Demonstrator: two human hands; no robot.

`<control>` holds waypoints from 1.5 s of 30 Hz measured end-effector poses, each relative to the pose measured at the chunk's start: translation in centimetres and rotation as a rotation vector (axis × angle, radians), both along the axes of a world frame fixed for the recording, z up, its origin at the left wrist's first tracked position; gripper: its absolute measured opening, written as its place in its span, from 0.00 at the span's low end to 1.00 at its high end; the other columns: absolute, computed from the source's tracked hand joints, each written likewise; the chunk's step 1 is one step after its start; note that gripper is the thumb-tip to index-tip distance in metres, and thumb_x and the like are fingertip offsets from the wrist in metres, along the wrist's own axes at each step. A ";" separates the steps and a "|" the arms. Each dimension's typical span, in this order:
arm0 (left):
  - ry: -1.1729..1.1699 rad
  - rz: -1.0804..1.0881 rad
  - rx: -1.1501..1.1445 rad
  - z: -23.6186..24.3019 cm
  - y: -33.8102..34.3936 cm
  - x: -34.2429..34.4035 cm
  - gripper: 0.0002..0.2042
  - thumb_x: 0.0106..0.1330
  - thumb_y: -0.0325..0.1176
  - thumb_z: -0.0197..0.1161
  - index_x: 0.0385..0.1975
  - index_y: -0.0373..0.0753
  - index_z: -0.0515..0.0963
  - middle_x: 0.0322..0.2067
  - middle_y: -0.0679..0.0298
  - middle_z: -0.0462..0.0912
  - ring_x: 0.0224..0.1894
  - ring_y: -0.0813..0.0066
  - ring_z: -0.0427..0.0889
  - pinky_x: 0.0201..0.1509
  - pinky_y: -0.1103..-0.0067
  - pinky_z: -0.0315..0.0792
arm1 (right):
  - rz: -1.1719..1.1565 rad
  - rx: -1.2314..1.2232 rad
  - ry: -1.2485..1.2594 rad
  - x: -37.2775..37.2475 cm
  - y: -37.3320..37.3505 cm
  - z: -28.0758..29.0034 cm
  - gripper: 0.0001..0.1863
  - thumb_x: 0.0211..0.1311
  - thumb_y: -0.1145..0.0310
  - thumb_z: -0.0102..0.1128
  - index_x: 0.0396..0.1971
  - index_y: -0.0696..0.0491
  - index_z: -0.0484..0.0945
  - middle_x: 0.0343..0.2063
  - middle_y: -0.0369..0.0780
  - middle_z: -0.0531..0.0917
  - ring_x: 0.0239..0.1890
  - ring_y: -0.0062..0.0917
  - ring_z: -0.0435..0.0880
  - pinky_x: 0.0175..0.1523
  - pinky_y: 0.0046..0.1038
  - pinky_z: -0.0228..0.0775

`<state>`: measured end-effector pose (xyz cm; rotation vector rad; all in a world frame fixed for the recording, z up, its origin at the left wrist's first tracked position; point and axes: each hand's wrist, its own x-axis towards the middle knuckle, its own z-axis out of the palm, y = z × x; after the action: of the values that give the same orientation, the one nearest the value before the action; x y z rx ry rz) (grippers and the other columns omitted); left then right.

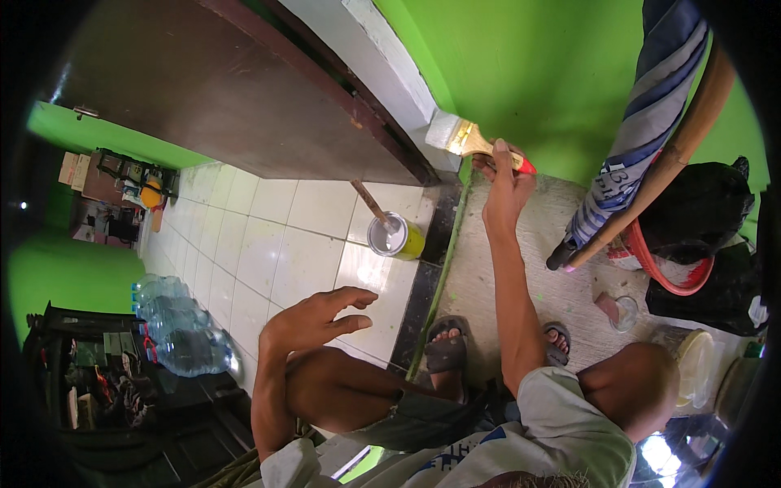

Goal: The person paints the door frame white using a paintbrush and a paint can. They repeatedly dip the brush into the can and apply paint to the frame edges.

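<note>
The right grip (506,183) is closed around the wooden handle of a flat paintbrush (466,138), the thumb and fingers close behind the metal ferrule, a hold that likely gives fine control over the bristles. These are coated white and lie at the foot of the white door frame (399,61), beside the green wall (537,89); whether they press on it I cannot tell for sure. The handle's red end points back past the palm, so the bristles face the frame squarely. The left grip (325,315) is empty, fingers loosely spread and thumb apart, its forearm seemingly propped on the bent knee (329,386), probably to steady the crouch. Between the hands and the brown door (236,89), the paint can (411,242) stands upright on the tiled floor (305,211), presumably there for an easy dip; a wooden stick (371,202) leans out over its rim, perhaps for stirring. Farther right, a folded umbrella (647,122) and a curved pole (691,134) slant side by side, apart from the brush.
</note>
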<state>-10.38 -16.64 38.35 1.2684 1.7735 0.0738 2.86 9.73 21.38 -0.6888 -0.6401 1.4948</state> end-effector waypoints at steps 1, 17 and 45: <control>0.000 -0.001 -0.002 0.0 0.0 0.0 0.24 0.75 0.46 0.60 0.62 0.35 0.71 0.58 0.51 0.79 0.61 0.58 0.79 0.65 0.68 0.72 | -0.053 0.076 -0.018 0.1 -0.6 0.3 0.13 0.70 0.66 0.64 0.43 0.63 0.80 0.33 0.41 0.85 0.33 0.22 0.84 0.41 0.26 0.79; -0.007 -0.022 0.006 -0.1 0.4 -0.3 0.24 0.75 0.45 0.60 0.64 0.37 0.72 0.59 0.55 0.80 0.60 0.60 0.79 0.66 0.68 0.72 | -0.097 0.318 -0.290 -1.9 3.1 9.7 0.12 0.67 0.70 0.65 0.36 0.66 0.81 0.29 0.39 0.85 0.31 0.19 0.84 0.39 0.22 0.78; 0.001 -0.006 0.006 -0.1 0.5 -0.5 0.24 0.75 0.46 0.60 0.63 0.37 0.72 0.59 0.54 0.79 0.59 0.60 0.79 0.65 0.68 0.72 | 0.190 0.392 0.300 -2.6 9.0 11.4 0.21 0.69 0.59 0.66 0.48 0.64 0.79 0.46 0.46 0.84 0.41 0.36 0.88 0.42 0.34 0.85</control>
<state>-10.84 -16.13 38.21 1.2786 1.7712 0.0754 0.23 18.70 32.77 -0.1011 -0.7521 1.5470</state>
